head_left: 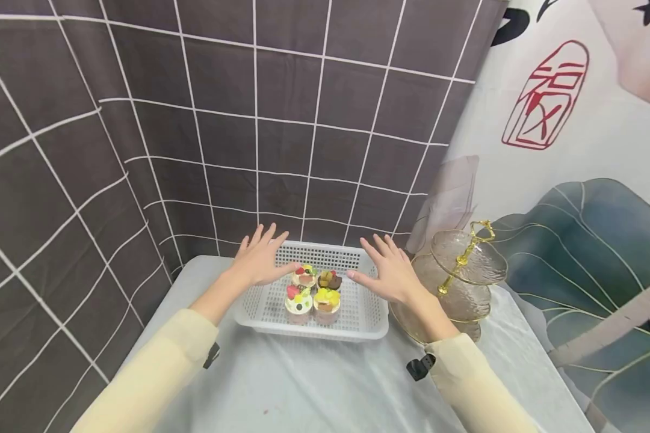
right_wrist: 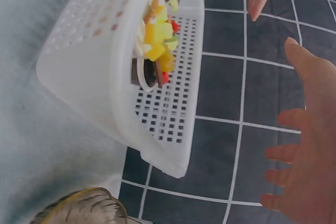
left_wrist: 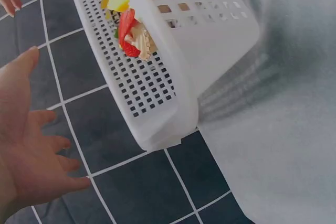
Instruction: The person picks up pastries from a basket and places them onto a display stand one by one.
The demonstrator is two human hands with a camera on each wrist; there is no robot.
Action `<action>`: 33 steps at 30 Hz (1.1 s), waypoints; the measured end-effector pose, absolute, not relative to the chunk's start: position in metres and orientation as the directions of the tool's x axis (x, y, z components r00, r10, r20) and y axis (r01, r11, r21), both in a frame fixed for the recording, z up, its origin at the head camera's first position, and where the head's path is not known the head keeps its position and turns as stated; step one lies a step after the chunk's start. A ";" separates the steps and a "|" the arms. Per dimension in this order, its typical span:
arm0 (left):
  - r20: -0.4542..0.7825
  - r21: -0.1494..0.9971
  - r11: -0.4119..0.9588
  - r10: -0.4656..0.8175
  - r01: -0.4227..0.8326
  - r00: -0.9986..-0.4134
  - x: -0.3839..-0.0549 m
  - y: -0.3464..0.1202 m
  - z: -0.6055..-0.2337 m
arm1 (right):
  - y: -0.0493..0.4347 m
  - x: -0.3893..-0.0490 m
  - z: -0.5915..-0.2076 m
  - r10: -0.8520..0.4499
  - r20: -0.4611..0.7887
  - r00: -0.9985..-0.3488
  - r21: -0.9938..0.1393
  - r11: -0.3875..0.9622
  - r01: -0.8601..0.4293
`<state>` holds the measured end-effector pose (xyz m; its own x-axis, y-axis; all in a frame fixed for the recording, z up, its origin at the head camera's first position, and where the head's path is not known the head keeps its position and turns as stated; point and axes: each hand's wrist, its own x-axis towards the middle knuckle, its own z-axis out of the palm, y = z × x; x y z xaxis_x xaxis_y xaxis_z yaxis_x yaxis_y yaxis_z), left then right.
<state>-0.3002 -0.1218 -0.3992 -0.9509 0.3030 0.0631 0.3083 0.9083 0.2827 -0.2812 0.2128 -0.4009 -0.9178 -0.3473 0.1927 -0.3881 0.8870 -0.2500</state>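
A white perforated plastic basket [head_left: 365, 322] sits on the table. Inside it stand several small cups of dessert topped with fruit, among them a cup with yellow pieces [head_left: 327, 299], one with a strawberry and cream [head_left: 298, 302], and a darker one [head_left: 329, 279] behind. My left hand [head_left: 260, 258] hovers over the basket's left side, fingers spread, holding nothing. Over the right side, my right hand [head_left: 391, 272] is likewise spread and holds nothing. Both wrist views show the left hand [left_wrist: 37, 145] and the right hand [right_wrist: 299, 140] apart from the basket rim.
To the right of the basket stands a tiered glass stand [head_left: 468, 258] with gold rims and a gold handle. A pale cloth [head_left: 303, 385] covers the table. Dark gridded fabric [head_left: 287, 144] hangs behind and at the left; a printed curtain [head_left: 590, 240] hangs at the right.
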 end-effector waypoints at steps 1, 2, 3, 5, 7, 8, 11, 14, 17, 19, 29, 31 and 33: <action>0.059 0.282 0.909 0.304 0.308 -0.951 -0.302 -0.123 -0.401 | 0.213 -0.281 -0.402 -0.352 0.190 -0.917 -0.257 0.883 -0.392; 0.057 0.286 0.907 0.305 0.308 -0.951 -0.303 -0.124 -0.402 | 0.213 -0.280 -0.403 -0.359 0.189 -0.914 -0.267 0.877 -0.400; 0.059 0.296 0.903 0.309 0.312 -0.949 -0.305 -0.126 -0.404 | 0.214 -0.280 -0.404 -0.368 0.192 -0.910 -0.277 0.869 -0.410; 0.067 0.339 0.886 0.311 0.315 -0.948 -0.308 -0.135 -0.410 | 0.214 -0.281 -0.410 -0.387 0.199 -0.900 -0.317 0.844 -0.433; 0.087 0.406 0.855 0.314 0.321 -0.945 -0.311 -0.147 -0.416 | 0.215 -0.283 -0.417 -0.401 0.212 -0.891 -0.372 0.810 -0.453; 0.095 0.446 0.837 0.307 0.317 -0.947 -0.312 -0.154 -0.421 | 0.215 -0.284 -0.421 -0.403 0.213 -0.890 -0.404 0.793 -0.456; 0.098 0.560 0.779 0.274 0.280 -0.957 -0.310 -0.173 -0.434 | 0.213 -0.288 -0.436 -0.375 0.182 -0.909 -0.503 0.759 -0.413; 0.026 0.684 0.705 0.233 0.187 -0.972 -0.308 -0.189 -0.448 | 0.207 -0.292 -0.450 -0.322 0.120 -0.939 -0.584 0.742 -0.329; -0.089 0.794 0.604 0.217 0.062 -0.972 -0.305 -0.198 -0.460 | 0.199 -0.296 -0.461 -0.281 0.083 -0.956 -0.647 0.714 -0.266; -0.152 0.866 0.500 0.230 -0.017 -0.961 -0.306 -0.202 -0.469 | 0.192 -0.301 -0.466 -0.275 0.068 -0.959 -0.682 0.689 -0.246; -0.247 0.968 0.140 0.347 -0.210 -0.905 -0.309 -0.202 -0.500 | 0.174 -0.325 -0.487 -0.193 -0.031 -0.981 -0.786 0.610 -0.095; -0.233 0.973 0.096 0.362 -0.212 -0.903 -0.307 -0.201 -0.503 | 0.170 -0.325 -0.490 -0.174 -0.046 -0.984 -0.795 0.602 -0.069; -0.223 0.975 0.066 0.370 -0.214 -0.902 -0.306 -0.199 -0.506 | 0.168 -0.326 -0.492 -0.159 -0.061 -0.985 -0.808 0.587 -0.045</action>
